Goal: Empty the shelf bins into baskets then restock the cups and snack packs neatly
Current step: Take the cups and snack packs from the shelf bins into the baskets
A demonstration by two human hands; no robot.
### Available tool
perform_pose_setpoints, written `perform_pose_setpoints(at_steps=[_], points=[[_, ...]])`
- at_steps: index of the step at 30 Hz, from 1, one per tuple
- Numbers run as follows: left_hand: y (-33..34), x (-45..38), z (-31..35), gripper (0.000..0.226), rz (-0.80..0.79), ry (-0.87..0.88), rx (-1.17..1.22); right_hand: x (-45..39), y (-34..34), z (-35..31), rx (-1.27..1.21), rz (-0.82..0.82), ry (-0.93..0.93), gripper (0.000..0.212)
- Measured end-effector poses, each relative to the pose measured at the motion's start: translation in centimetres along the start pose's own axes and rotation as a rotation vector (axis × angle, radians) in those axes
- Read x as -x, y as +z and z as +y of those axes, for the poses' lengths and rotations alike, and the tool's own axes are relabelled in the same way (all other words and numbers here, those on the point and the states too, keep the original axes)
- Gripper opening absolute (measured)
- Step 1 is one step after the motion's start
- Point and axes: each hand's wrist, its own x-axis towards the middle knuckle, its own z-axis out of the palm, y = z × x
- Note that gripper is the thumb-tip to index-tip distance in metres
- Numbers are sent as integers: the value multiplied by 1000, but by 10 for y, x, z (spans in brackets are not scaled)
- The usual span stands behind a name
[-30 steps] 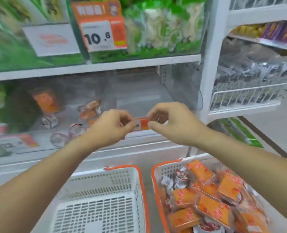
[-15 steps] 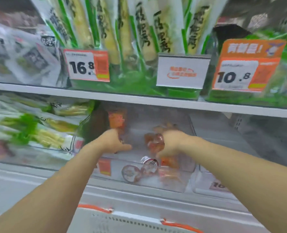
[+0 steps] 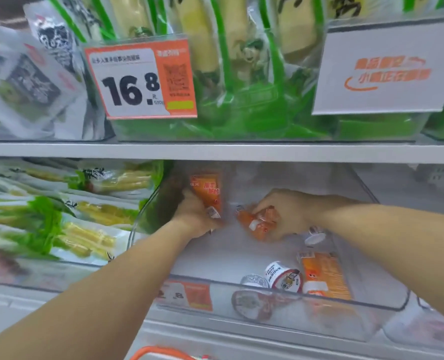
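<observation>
Inside clear plastic bin (image 3: 371,305): left hand (image 3: 193,216) grips a glossy orange snack pack (image 3: 207,192); right hand (image 3: 288,214) clutches crinkled orange packs (image 3: 254,224). Round foil-lidded cups (image 3: 283,276) lie near-right.

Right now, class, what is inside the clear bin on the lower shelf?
Inside the clear bin: orange snack packs, small cups, and both hands, left hand and right hand, each holding packs. Anything beneath the hands is covered.

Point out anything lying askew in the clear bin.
Near the clear bin's front wall, two cups lie tipped on their sides beside an orange pack lying flat; nothing there stands neatly.
</observation>
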Motion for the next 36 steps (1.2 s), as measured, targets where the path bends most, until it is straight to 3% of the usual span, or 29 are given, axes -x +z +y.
perform_pose_setpoints(at_steps=[8, 11, 16, 19, 21, 25, 28, 34, 36], points=[[4, -8, -2, 103, 17, 135, 210, -1, 3, 6, -34, 32, 18, 63], [0, -6, 6, 102, -36, 190, 189, 4, -6, 9, -92, 31, 36, 49], [1, -19, 4, 107, -49, 139, 237, 6, -12, 12, -218, 95, 35, 34], [2, -21, 3, 76, -99, 137, 289, 0, -11, 13, -321, 129, 48, 16], [3, -21, 3, 70, -123, 127, 338, 0, -11, 10, -381, 150, 38, 11], [5, -18, 2, 104, -185, 132, 359, 6, -15, -6, -679, 170, 34, 23], [5, -11, 2, 110, -233, 132, 350, 8, -13, -14, -866, 166, 68, 23], [-2, 19, 8, 64, -312, 87, 371, 12, -7, -22, -1169, 76, 154, 25], [-6, 27, 10, 61, -314, 71, 394, 17, -7, -27, -1229, 46, 161, 33]])
